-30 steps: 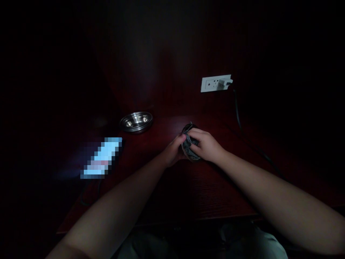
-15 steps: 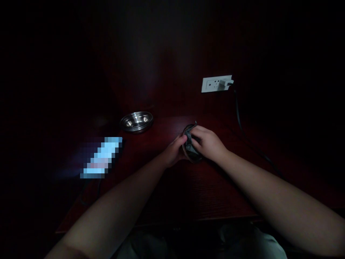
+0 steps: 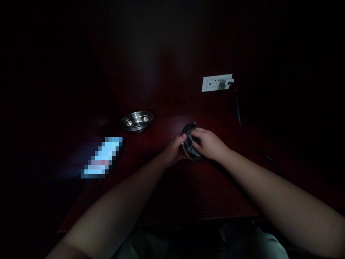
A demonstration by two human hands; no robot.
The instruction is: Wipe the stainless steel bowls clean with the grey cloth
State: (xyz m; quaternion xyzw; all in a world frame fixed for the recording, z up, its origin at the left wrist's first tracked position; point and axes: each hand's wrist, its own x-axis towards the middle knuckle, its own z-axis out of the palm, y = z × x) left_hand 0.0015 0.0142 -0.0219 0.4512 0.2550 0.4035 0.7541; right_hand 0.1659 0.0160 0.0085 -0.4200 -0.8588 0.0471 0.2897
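Note:
My left hand (image 3: 175, 150) is closed on the rim of a small metal bowl (image 3: 186, 151), tilted on its side just above or on the table; I cannot tell which. The thumb lies over the rim edge. Inside the bowl is a bunched dark grey cloth (image 3: 196, 154) with a woven texture. My right hand (image 3: 210, 143) grips the cloth, its fingers reaching into the bowl. Much of the bowl is hidden by the cloth and both hands. To the left stands a stack of shiny metal bowls (image 3: 137, 122).
A lit phone-like screen (image 3: 104, 156), pixelated, is at the left with a thin cord below it. A white wall socket (image 3: 212, 83) holds a plug, and a dark cable (image 3: 238, 111) runs down to the right. The dark red table (image 3: 172, 201) has its front edge near my lap.
The cloth has shifted and folded differently inside the bowl, with the right hand moving slightly. Both hands stay at the same place, and the bowl stack has not moved.

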